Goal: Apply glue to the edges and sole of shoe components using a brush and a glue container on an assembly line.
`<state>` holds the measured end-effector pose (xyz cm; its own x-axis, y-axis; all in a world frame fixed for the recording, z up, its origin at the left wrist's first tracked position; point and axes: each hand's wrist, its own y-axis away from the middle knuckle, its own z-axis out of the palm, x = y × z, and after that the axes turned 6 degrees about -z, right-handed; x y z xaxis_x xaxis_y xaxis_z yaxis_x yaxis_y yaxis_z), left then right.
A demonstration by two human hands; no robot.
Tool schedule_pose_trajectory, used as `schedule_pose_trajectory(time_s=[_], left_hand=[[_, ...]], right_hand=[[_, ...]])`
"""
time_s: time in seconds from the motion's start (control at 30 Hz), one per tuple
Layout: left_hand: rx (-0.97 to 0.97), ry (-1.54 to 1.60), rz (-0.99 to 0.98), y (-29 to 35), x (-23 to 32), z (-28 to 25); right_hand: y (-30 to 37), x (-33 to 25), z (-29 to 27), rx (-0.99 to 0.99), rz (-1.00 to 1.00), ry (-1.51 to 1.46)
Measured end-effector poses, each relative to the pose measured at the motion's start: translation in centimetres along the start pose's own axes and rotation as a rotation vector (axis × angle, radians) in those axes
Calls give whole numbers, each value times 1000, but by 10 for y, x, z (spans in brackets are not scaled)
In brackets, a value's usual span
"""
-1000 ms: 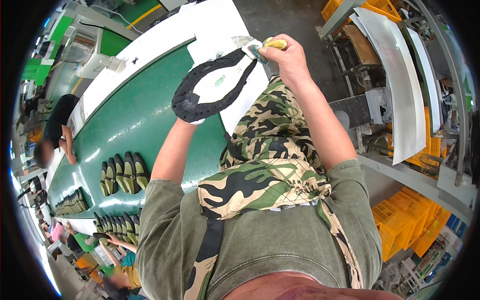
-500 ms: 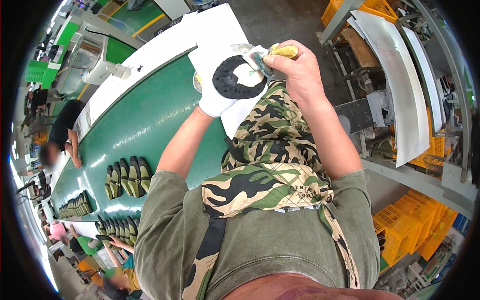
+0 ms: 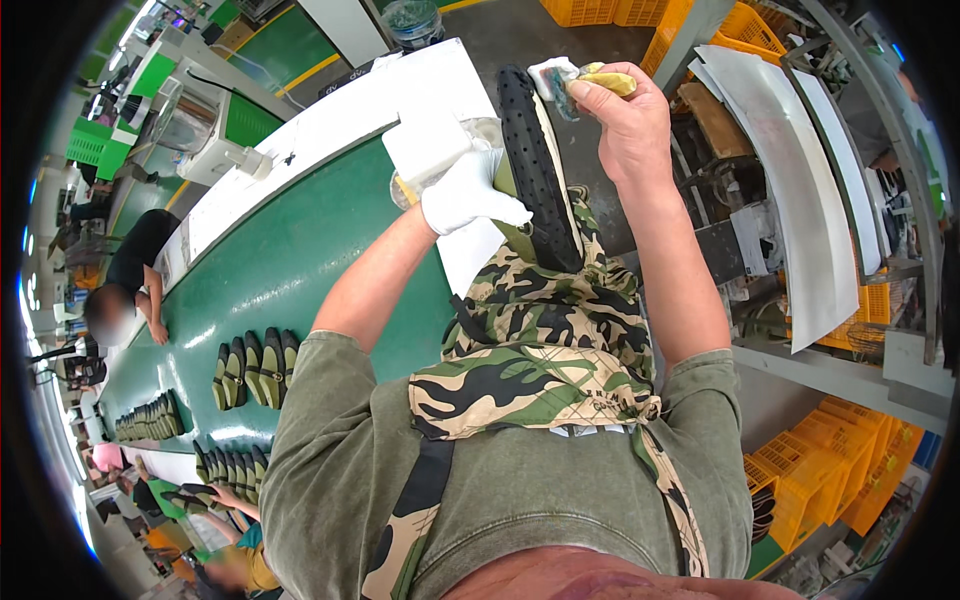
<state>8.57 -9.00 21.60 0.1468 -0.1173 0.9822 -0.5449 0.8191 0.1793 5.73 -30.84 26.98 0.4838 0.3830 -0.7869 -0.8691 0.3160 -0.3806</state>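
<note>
Head view puts a black perforated shoe sole [image 3: 535,170] at the middle of things, turned on edge so its dotted black side and a pale olive edge face up. It stands between the two hands, above the person's camouflage apron [image 3: 545,350]. The left hand [image 3: 465,192], in a white glove, is closed on the sole's left side, fingers curled around it. Just above and left of that glove lies a white block [image 3: 428,145] with a bit of clear plastic wrap [image 3: 485,130] beside it (what the wrap covers cannot be told). The right hand [image 3: 628,125], bare, sits just right of the sole's upper end, with its fingers pinched together on a yellow-handled tool [image 3: 608,80] and a small whitish cloth [image 3: 553,75], which touch the sole's tip.

Left of the gloved hand stretches a green conveyor belt [image 3: 290,270] with a white counter [image 3: 330,120] along its far edge. Farther down the belt, well apart from the hands, lie rows of dark olive soles [image 3: 255,365]. Another person in a black top [image 3: 135,265] leans on the belt's far left side. Right of the bare hand stands a metal rack holding curved grey sheets [image 3: 790,180], with orange crates [image 3: 830,470] below it.
</note>
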Motion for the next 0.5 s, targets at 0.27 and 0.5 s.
schedule_pose_trajectory(time_s=[0.27,0.5], left_hand=[[-85,198,18,-4,-15,-5],[-213,439,-83,-10,-12,0]], right_hand=[[-10,-7,-10,-81,-104,-9],[-6,-4,-34,-84,-198,190]])
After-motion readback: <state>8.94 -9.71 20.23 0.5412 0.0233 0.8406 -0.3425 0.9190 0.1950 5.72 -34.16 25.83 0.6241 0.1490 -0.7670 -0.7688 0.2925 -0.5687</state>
